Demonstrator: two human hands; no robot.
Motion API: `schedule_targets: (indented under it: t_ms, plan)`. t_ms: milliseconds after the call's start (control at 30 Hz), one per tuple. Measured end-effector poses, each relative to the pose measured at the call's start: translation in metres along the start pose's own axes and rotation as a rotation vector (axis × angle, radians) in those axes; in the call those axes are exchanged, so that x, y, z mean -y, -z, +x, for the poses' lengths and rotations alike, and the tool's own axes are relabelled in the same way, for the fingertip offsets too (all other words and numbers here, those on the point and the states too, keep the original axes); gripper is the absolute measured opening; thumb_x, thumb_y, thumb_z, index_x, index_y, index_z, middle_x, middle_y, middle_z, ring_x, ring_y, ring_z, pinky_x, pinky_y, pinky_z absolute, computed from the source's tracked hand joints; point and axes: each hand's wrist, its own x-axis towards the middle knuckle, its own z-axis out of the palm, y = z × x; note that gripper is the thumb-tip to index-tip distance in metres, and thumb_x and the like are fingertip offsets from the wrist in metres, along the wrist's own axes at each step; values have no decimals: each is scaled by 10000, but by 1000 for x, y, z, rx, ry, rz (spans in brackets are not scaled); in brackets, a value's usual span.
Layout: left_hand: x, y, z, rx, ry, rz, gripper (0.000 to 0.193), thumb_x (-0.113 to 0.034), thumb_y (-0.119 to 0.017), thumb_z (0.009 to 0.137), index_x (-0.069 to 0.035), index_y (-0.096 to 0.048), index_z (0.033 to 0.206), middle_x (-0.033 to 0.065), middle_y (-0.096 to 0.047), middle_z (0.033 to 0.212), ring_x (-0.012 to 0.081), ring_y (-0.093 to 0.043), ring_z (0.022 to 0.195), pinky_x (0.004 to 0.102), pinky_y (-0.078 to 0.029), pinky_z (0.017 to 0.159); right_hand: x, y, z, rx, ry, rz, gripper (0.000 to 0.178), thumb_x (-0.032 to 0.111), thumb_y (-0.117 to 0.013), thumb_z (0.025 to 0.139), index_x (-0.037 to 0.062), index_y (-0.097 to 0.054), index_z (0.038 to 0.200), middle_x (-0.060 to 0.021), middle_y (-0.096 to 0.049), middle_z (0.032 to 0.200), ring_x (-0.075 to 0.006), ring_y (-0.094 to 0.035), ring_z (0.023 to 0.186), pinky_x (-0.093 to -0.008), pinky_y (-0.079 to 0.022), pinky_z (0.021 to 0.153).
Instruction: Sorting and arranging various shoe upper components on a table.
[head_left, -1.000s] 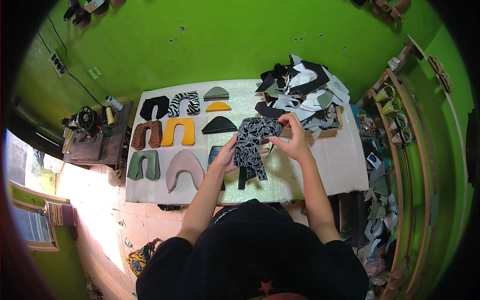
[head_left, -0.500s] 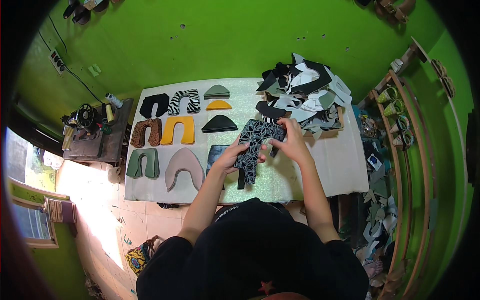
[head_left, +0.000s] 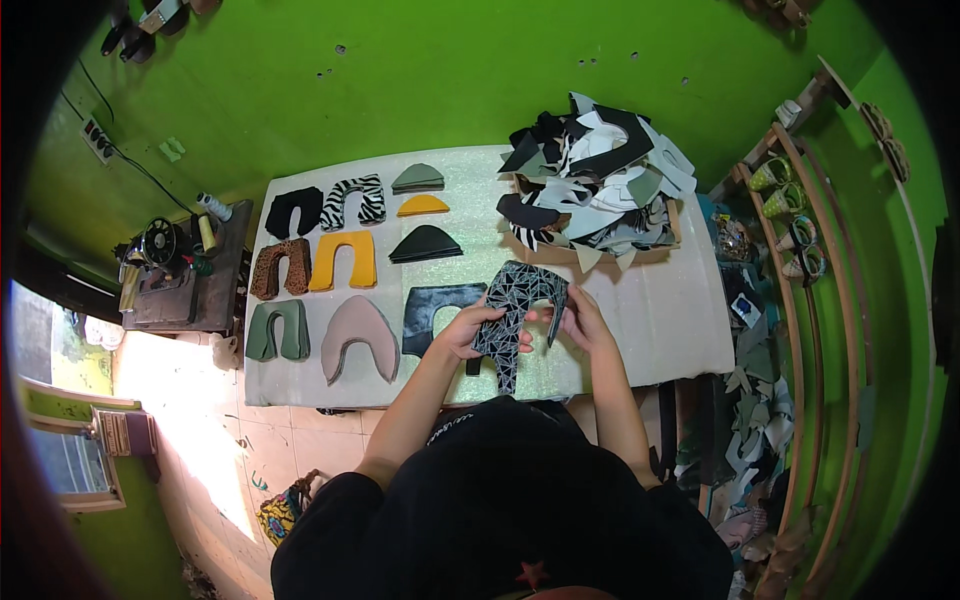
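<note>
A U-shaped cut piece of black-and-grey material with a jagged line pattern [head_left: 513, 305] is held between my hands above the near middle of the table. My left hand [head_left: 467, 332] grips its left leg, thumb on top. Closed on its right leg is my right hand [head_left: 583, 320], its fingers partly behind the material. Just left of and partly under my left hand lies a dark marbled U-shaped piece [head_left: 424, 308]. Beyond it rests a stack of black half-round pieces [head_left: 426, 244]. A pink-beige U-shaped stack [head_left: 352, 325] sits farther left.
More U-shaped stacks line the table's left: green [head_left: 265, 330], yellow [head_left: 325, 262], leopard-print [head_left: 270, 268], zebra-print [head_left: 343, 205] and black. A box heaped with scraps [head_left: 610, 185] stands at the back right. A sewing machine [head_left: 165, 245] is at left, a wooden rack [head_left: 800, 330] at right.
The patterned piece has come nearer to me and its arch is more open to view. My right hand has moved down to its right leg. The marbled piece is less covered now.
</note>
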Motion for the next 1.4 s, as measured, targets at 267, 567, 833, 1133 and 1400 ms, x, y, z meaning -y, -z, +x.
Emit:
schedule_targets:
  t_ms: [267,567,833,1133,1400]
  plan:
    - [18,22,17,-168,67,109,523,-17,-343,866,-149,-174,1343,242,-442,1202,334,-517,1060,467,-492,814,-11,55,2,-360,53,-652,214,175,-583,823,-12,-548,920,-103,-596,776,-180,-573,704,-321,-461,658]
    - [51,43,49,-515,-91,476,579,70,-427,800,-120,-257,1320,121,-538,1034,176,-582,824,304,-512,685,-6,60,18,-626,492,-1327,237,137,-608,756,-5,-543,935,-184,-606,836,-331,-579,768,-368,-443,702]
    - [42,62,49,-761,-202,1659,372,3,-557,695,-8,-522,1065,202,-600,772,314,-605,740,349,-479,692,-24,82,27,-652,487,-1402,356,54,-645,679,9,-525,1011,-169,-554,947,-315,-529,885,-359,-420,791]
    - [40,49,45,-788,-139,1538,415,36,-654,640,-50,-525,1025,137,-583,791,298,-585,769,367,-460,676,-21,80,31,-668,580,-1358,368,19,-655,650,9,-515,990,-144,-530,882,-290,-513,833,-360,-414,770]
    - [41,59,46,-616,-254,1747,391,56,-619,645,-70,-576,1013,127,-548,975,292,-545,912,342,-442,786,-22,74,29,-681,460,-1415,315,29,-642,673,6,-502,954,-153,-527,916,-312,-522,865,-366,-422,766]
